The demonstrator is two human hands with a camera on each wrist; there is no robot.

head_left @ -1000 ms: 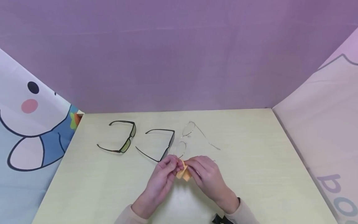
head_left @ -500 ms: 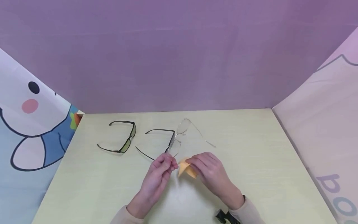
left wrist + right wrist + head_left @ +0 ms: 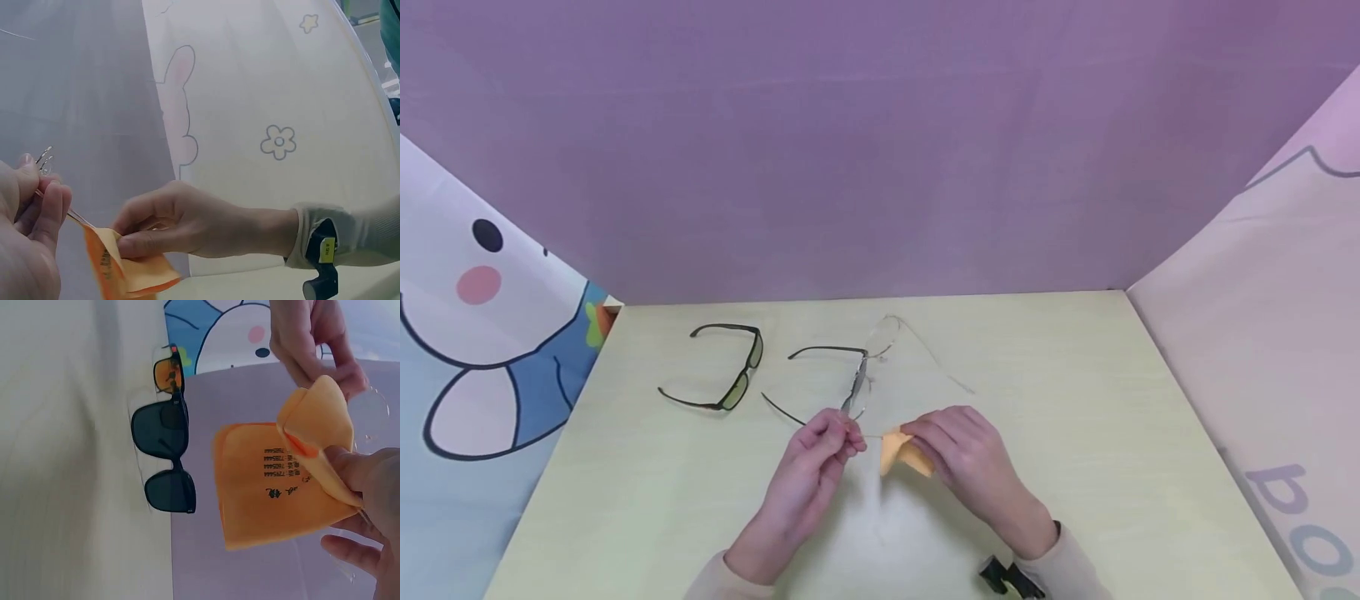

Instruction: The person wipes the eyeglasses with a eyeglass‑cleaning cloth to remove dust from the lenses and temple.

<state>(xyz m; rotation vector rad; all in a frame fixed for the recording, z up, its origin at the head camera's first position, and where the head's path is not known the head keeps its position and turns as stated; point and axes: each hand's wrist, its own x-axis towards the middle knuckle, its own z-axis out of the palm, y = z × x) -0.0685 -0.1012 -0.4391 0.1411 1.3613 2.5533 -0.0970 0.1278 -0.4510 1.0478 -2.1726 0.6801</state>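
Observation:
In the head view my left hand [image 3: 805,471] pinches thin wire-rimmed eyeglasses [image 3: 882,337] near the hinge of the closer temple. The glasses are held above the table, both temples spread. My right hand [image 3: 973,471] pinches a folded orange cleaning cloth [image 3: 895,450] around that closer temple, a short way right of the left fingers. The left wrist view shows the thin temple running from the left hand [image 3: 31,219] into the cloth [image 3: 128,262]. Printed black text marks the cloth [image 3: 281,465] in the right wrist view. The temple's tip is hidden by cloth and fingers.
Black-framed sunglasses [image 3: 857,379] lie open on the pale table [image 3: 1112,433], partly behind the wire glasses and left hand. Further left are black glasses with greenish lenses [image 3: 752,360]. A purple cloth wall [image 3: 880,167] rises at the table's back. The right wrist wears a black device [image 3: 1007,577].
My left hand has shifted left and slightly down, carrying the wire glasses left. My right hand has moved right with the cloth, widening the gap between the hands. The dark glasses stay put.

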